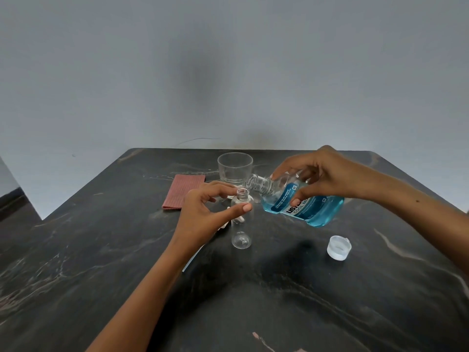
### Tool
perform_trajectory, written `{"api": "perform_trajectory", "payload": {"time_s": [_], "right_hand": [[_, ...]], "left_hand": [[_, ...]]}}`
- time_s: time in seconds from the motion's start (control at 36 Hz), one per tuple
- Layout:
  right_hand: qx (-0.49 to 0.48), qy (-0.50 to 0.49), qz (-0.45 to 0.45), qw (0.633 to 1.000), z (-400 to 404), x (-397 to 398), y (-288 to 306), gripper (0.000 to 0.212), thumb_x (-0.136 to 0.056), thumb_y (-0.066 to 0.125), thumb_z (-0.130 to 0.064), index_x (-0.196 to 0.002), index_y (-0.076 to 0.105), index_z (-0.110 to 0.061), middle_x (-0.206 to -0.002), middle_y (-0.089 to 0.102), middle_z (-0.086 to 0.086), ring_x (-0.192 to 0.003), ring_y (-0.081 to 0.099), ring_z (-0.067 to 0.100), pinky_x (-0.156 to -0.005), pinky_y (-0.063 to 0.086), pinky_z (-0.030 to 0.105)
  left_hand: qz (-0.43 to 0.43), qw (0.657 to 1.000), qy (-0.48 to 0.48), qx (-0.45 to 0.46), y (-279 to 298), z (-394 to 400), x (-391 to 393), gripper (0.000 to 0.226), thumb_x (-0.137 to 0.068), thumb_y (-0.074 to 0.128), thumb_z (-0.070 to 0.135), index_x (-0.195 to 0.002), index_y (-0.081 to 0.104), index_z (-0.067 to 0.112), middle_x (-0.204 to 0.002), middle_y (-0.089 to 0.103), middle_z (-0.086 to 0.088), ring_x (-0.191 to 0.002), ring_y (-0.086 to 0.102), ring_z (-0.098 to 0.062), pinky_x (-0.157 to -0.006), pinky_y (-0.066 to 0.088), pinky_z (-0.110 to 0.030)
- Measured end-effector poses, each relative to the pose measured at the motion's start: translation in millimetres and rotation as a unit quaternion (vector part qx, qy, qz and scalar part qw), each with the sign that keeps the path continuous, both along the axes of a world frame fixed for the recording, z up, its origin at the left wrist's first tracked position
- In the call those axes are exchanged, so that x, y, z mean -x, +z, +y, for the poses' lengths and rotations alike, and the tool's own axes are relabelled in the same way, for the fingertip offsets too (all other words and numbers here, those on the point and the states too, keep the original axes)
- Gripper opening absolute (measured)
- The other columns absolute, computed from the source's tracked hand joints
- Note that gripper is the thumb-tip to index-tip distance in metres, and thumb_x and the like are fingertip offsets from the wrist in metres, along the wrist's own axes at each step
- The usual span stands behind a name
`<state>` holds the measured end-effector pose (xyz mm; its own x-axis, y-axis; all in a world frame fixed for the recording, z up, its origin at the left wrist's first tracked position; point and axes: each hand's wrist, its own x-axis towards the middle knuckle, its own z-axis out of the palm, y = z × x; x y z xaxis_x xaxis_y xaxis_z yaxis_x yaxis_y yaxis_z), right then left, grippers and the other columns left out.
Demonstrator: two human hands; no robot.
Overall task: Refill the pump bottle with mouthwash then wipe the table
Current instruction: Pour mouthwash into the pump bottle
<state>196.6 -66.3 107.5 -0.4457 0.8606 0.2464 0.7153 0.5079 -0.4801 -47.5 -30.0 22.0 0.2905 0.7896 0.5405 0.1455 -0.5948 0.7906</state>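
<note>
A small clear pump bottle [241, 224] stands upright and uncapped at the middle of the dark marble table [101, 250]. My left hand [205, 212] holds it around the shoulder with thumb and fingers. My right hand [322, 176] grips the blue mouthwash bottle [302, 201], tilted on its side, its open neck just right of and slightly above the small bottle's mouth. No liquid shows in the small bottle. A pump tube lies partly hidden under my left hand and wrist.
The mouthwash cap [339, 247] lies on the table to the right. A clear glass [235, 166] stands at the back, and a folded reddish cloth [181, 191] lies to its left. A grey wall rises behind the table.
</note>
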Motion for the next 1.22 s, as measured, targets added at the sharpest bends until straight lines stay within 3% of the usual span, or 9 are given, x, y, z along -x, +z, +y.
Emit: {"api": "perform_trajectory", "payload": {"time_s": [0.08, 0.22, 0.39, 0.61, 0.94, 1.06, 1.22], "right_hand": [[-0.002, 0.007, -0.019, 1.000, 0.7, 0.3, 5.0, 0.051, -0.072, 0.079, -0.012, -0.106, 0.060, -0.045, -0.101, 0.063, -0.030, -0.086, 0.070, 0.000, -0.068, 0.054, 0.011], [0.007, 0.014, -0.024, 1.000, 1.8, -0.3, 11.1, 0.048, -0.073, 0.079, -0.011, -0.113, 0.064, -0.031, -0.088, 0.063, -0.041, -0.081, 0.067, -0.011, -0.064, 0.051, 0.006], [0.008, 0.019, -0.036, 0.999, 4.6, -2.9, 14.1, 0.050, -0.075, 0.076, -0.009, -0.121, 0.063, -0.024, -0.104, 0.067, -0.018, -0.082, 0.067, -0.011, -0.065, 0.053, 0.009], [0.017, 0.031, -0.056, 0.998, 4.4, -3.7, 19.1, 0.052, -0.076, 0.076, -0.011, -0.120, 0.060, -0.034, -0.103, 0.065, -0.026, -0.084, 0.069, -0.006, -0.068, 0.056, 0.014], [0.039, 0.039, -0.053, 0.997, 9.6, -2.1, 27.0, 0.052, -0.074, 0.077, -0.011, -0.122, 0.063, -0.023, -0.100, 0.068, -0.023, -0.083, 0.068, -0.010, -0.066, 0.051, 0.005], [0.039, 0.040, -0.067, 0.996, 11.5, -1.3, 30.3, 0.051, -0.075, 0.076, -0.012, -0.123, 0.062, -0.022, -0.105, 0.070, -0.013, -0.084, 0.068, -0.009, -0.066, 0.053, 0.008], [0.052, 0.044, -0.084, 0.994, 14.2, -1.0, 35.1, 0.051, -0.075, 0.076, -0.013, -0.124, 0.062, -0.024, -0.109, 0.072, -0.007, -0.086, 0.070, -0.004, -0.067, 0.056, 0.013]], "left_hand": [[-0.001, 1.000, 0.003, 0.006, 0.2, 0.2, -0.5, 0.033, -0.059, 0.074, 0.054, -0.084, 0.073, 0.033, -0.091, 0.072, 0.019, -0.091, 0.066, 0.000, -0.079, 0.050, -0.027], [-0.007, 1.000, 0.003, 0.010, -0.2, 0.2, -0.6, 0.030, -0.060, 0.076, 0.050, -0.083, 0.074, 0.032, -0.091, 0.073, 0.018, -0.091, 0.066, 0.000, -0.082, 0.052, -0.028], [-0.001, 1.000, 0.010, 0.012, 0.4, 0.2, -0.1, 0.031, -0.059, 0.076, 0.049, -0.083, 0.074, 0.030, -0.091, 0.072, 0.016, -0.093, 0.066, 0.001, -0.083, 0.052, -0.023], [-0.003, 1.000, 0.009, 0.018, 0.5, 0.0, 0.1, 0.047, -0.057, 0.075, 0.053, -0.089, 0.077, 0.019, -0.096, 0.072, 0.010, -0.095, 0.065, -0.002, -0.085, 0.054, -0.030], [-0.004, 1.000, 0.011, 0.021, 0.0, 1.2, 0.1, 0.042, -0.059, 0.077, 0.050, -0.087, 0.077, 0.019, -0.094, 0.072, 0.009, -0.093, 0.067, -0.006, -0.086, 0.055, -0.037], [0.000, 1.000, 0.014, 0.023, 0.2, 1.3, 0.2, 0.036, -0.058, 0.077, 0.050, -0.085, 0.075, 0.026, -0.093, 0.072, 0.013, -0.093, 0.067, -0.005, -0.086, 0.055, -0.035], [-0.004, 1.000, 0.016, 0.025, 1.6, -0.8, -0.3, 0.039, -0.057, 0.077, 0.049, -0.085, 0.076, 0.022, -0.094, 0.072, 0.011, -0.094, 0.066, -0.006, -0.087, 0.054, -0.042]]}}
